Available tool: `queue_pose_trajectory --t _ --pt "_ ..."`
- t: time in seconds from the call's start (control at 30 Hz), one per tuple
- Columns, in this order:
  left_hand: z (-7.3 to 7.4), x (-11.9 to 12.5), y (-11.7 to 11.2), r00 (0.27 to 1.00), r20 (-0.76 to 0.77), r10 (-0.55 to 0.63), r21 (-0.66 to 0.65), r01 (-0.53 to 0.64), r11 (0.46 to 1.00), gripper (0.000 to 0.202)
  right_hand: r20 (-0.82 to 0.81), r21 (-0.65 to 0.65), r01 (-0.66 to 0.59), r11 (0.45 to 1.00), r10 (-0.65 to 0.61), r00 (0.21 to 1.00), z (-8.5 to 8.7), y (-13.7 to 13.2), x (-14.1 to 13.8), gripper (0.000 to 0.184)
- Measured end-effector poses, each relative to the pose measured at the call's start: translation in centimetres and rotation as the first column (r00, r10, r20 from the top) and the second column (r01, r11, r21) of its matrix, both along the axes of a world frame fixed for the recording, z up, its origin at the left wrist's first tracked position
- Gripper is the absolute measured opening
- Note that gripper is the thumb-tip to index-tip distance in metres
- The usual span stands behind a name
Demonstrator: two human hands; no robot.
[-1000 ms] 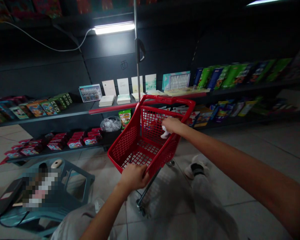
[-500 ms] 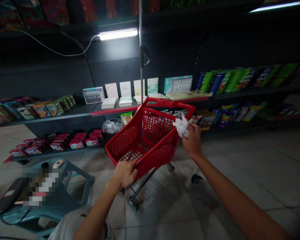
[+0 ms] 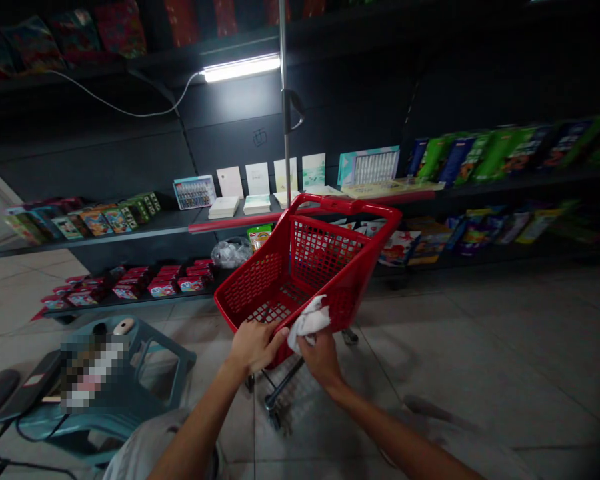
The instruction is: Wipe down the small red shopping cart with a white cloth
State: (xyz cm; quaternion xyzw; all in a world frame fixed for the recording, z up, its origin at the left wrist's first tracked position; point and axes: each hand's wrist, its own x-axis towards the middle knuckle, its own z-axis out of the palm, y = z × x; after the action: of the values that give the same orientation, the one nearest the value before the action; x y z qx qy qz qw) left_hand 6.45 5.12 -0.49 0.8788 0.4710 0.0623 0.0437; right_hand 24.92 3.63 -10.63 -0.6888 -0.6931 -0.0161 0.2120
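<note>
A small red plastic shopping cart [image 3: 330, 263] stands on the tiled floor in front of me, its basket showing nothing inside. My left hand [image 3: 254, 345] grips the near rim of the basket, fingers curled over the edge. My right hand [image 3: 321, 357] is closed on a crumpled white cloth [image 3: 307, 323] and presses it against the near rim, right beside the left hand.
Dark store shelves [image 3: 145, 223] run across the back with boxed goods, cards and packets under a strip light [image 3: 241, 67]. A metal pole [image 3: 286, 100] rises behind the cart. A blue plastic stool [image 3: 145, 380] with items on it sits at lower left. My knee [image 3: 145, 450] shows below.
My right hand has brought the white cloth from the cart's far right rim back to the near rim beside the left hand. The left hand kept its hold.
</note>
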Motion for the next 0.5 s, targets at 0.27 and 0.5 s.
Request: queue_pose_trajectory --t 0.27,0.5 --pt "-0.1 -1.4 0.8 1.000 0.014 0.013 0.003 -0.013 1.000 0.064 0.239 0.376 -0.661 0.650 0.621 0.747 -1.1 1.0 0.1 0.018" --pt "-0.3 -2.0 0.9 1.000 0.014 0.006 0.024 -0.006 1.000 0.063 -0.193 0.516 0.000 0.856 0.116 0.974 1.4 6.1 13.8 0.033"
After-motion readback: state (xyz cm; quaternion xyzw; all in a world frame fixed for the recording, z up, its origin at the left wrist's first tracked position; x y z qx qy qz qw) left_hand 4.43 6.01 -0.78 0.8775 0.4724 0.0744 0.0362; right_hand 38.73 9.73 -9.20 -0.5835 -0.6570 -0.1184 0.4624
